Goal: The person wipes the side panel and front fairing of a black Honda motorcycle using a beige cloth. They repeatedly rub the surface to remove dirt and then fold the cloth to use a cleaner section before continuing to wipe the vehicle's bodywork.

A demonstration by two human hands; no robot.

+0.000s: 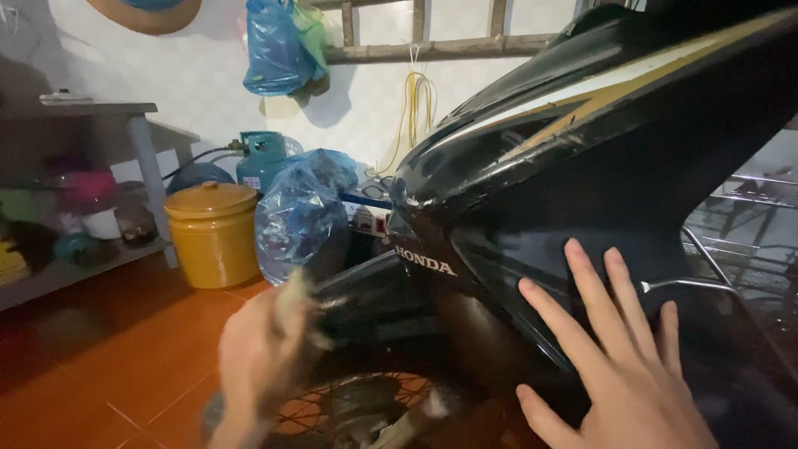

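1. Fingers of the right hand spread apart, flat on the black motorbike panel.
2. Left hand, blurred, fingers closed around a pale rag beside the front wheel.
3. Yellow jar stands on the orange floor.

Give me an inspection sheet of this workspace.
Surface: orange tiled floor.
Job's things: black motorbike body panel; spoked wheel below.
Clutter: yellow lidded pot, blue plastic bags, shelf with blurred items.
Grippers: right hand flat on panel, fingers spread; left hand blurred, seems to grip a pale rag.
Cables: yellow cord hanging on wall.
Surroundings: green gas cylinder, white wall.
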